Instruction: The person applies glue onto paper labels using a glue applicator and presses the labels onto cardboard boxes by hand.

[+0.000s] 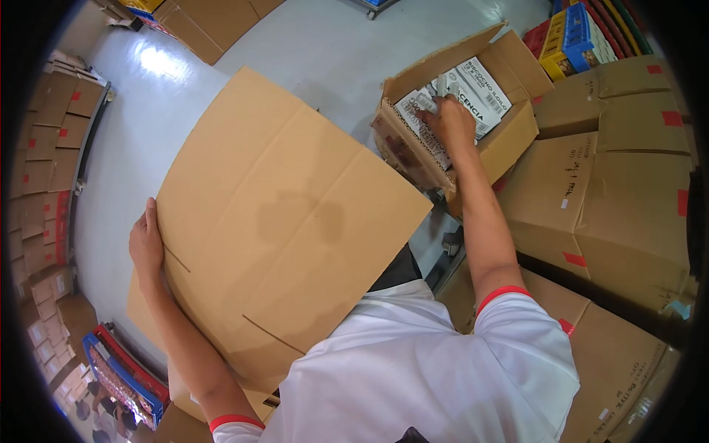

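My left hand (148,240) grips the left edge of a large flattened cardboard box (288,214), tilted against my front. My right hand (452,122) reaches into an open carton (509,151) to the right, its fingers curled around something greyish that I cannot make out. Under and beside those fingers lie white printed packs (484,88) with black lettering and barcodes. The carton's flaps stand up, and its near left side is worn. Part of the pack stack is hidden by my right hand.
Large taped cartons (628,170) with red stickers are stacked close on my right. More boxes (40,148) line the left side. A blue and red crate (122,376) stands lower left, and yellow and blue crates (576,40) stand upper right. Grey floor (310,37) shows ahead.
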`<state>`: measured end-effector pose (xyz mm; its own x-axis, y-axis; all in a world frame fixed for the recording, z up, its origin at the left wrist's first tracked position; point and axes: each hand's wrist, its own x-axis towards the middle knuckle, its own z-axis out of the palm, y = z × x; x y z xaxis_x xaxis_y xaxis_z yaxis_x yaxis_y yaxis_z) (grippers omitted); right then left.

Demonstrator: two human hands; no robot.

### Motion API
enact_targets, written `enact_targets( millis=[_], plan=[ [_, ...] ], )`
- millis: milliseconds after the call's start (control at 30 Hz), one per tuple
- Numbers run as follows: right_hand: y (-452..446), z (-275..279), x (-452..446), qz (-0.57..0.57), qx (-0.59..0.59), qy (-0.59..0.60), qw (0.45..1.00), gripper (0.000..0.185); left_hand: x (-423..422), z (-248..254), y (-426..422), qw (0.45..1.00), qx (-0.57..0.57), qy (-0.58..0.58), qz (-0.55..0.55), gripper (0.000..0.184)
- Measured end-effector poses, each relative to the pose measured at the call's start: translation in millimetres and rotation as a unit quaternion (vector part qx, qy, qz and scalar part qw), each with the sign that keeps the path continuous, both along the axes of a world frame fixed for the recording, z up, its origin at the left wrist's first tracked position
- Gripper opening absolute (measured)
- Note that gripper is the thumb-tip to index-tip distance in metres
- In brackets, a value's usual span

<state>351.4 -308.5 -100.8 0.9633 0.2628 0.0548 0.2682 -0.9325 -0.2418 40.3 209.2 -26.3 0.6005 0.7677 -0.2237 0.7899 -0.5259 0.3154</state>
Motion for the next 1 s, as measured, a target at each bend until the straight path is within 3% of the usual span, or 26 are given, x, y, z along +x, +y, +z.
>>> enact_targets(
  millis=[200, 367, 500, 567, 633, 667, 733, 800, 867, 1000],
  plan=[
    [3, -2, -9, 0.027, -0.009, -0.054, 0.998, 0.037, 2, 7, -9, 1.0, 0.0, -0.005, -0.003, 0.084],
    [-4, -2, -5, -0.006, 0.05, -0.088, 0.995, 0.03, 1, 11, -10, 1.0, 0.016, -0.001, -0.008, 0.083],
    [-7, 51, -7, -0.029, 0.117, -0.122, 0.985, 0.025, -4, -2, -3, 1.0, -0.001, -0.001, 0.005, 0.073],
    [7, 97, -25, -0.016, 0.198, -0.158, 0.967, 0.021, -10, -26, 9, 0.97, 0.151, -0.162, -0.096, 0.05],
    [38, 146, -56, 0.056, 0.258, -0.218, 0.94, 0.02, 9, 9, -36, 0.906, 0.271, -0.265, -0.188, 0.051],
    [55, 158, -72, 0.119, 0.259, -0.269, 0.92, 0.021, 15, 37, -72, 0.919, 0.195, -0.292, -0.179, 0.059],
    [81, 158, -105, 0.25, 0.285, -0.209, 0.901, 0.026, 20, 67, -131, 0.907, 0.068, -0.359, -0.211, 0.075],
    [115, 149, -138, 0.388, 0.281, -0.181, 0.859, 0.031, 12, 74, -173, 0.888, 0.032, -0.348, -0.298, 0.068],
    [136, 138, -164, 0.432, 0.287, -0.117, 0.847, 0.03, 4, 81, -194, 0.86, 0.0, -0.338, -0.381, 0.057],
    [146, 131, -179, 0.456, 0.329, -0.055, 0.825, 0.029, -31, 36, -179, 0.859, -0.036, -0.336, -0.384, 0.043]
  ],
)
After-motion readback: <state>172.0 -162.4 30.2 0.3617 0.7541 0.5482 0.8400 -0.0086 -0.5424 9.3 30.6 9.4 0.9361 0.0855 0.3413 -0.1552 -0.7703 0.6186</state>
